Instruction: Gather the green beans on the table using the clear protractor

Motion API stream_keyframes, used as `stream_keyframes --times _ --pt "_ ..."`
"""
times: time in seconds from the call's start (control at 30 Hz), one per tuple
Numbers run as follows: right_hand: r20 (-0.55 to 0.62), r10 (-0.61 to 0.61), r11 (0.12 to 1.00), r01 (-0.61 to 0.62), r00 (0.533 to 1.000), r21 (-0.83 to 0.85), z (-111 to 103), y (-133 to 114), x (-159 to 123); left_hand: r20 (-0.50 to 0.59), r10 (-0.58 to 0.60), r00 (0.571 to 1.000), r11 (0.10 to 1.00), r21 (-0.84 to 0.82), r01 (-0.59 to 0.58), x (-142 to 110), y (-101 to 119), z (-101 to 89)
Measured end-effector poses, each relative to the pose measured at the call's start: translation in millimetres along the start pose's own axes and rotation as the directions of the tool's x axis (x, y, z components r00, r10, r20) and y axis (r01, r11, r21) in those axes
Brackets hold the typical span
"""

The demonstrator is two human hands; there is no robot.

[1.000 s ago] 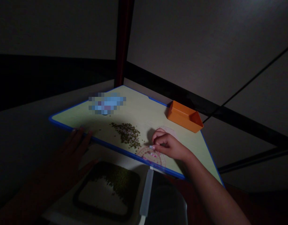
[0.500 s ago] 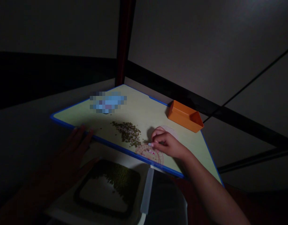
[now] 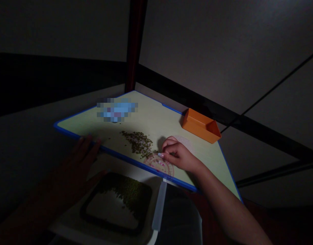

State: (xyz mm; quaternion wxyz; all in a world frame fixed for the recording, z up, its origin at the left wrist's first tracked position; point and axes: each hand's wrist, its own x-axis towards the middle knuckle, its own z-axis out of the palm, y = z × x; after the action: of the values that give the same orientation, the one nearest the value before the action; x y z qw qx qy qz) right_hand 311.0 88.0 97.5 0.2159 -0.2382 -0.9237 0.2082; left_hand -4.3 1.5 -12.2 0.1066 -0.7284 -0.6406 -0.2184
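Right hand (image 3: 180, 157) has edged left toward the heap of small green beans (image 3: 138, 144) on the pale board (image 3: 156, 117); its fingers curl into a pinch, though in this dim light I can't tell whether it grasps any beans. Left hand (image 3: 77, 165) lies open, fingertips at the board's blue edge, above a dark-rimmed tray (image 3: 82, 211) holding more beans. An orange tray (image 3: 201, 126) sits at the board's far edge.

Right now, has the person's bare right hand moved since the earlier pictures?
Yes, the bare right hand has slid left, away from the orange rectangular plastic tray, toward the small pile of dark green seeds.
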Motion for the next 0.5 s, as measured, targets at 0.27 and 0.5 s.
stream_keyframes --times 0.27,0.5 --pt "-0.035 0.062 0.995 -0.065 0.997 -0.079 -7 8 -6 -0.021 0.032 0.999 0.999 0.023 -0.031 0 -2 1.9" --pt "-0.135 0.105 0.989 -0.117 0.985 -0.087 -17 16 -13 -0.028 0.034 0.999 0.999 0.026 -0.033 -2 -8 6.6"
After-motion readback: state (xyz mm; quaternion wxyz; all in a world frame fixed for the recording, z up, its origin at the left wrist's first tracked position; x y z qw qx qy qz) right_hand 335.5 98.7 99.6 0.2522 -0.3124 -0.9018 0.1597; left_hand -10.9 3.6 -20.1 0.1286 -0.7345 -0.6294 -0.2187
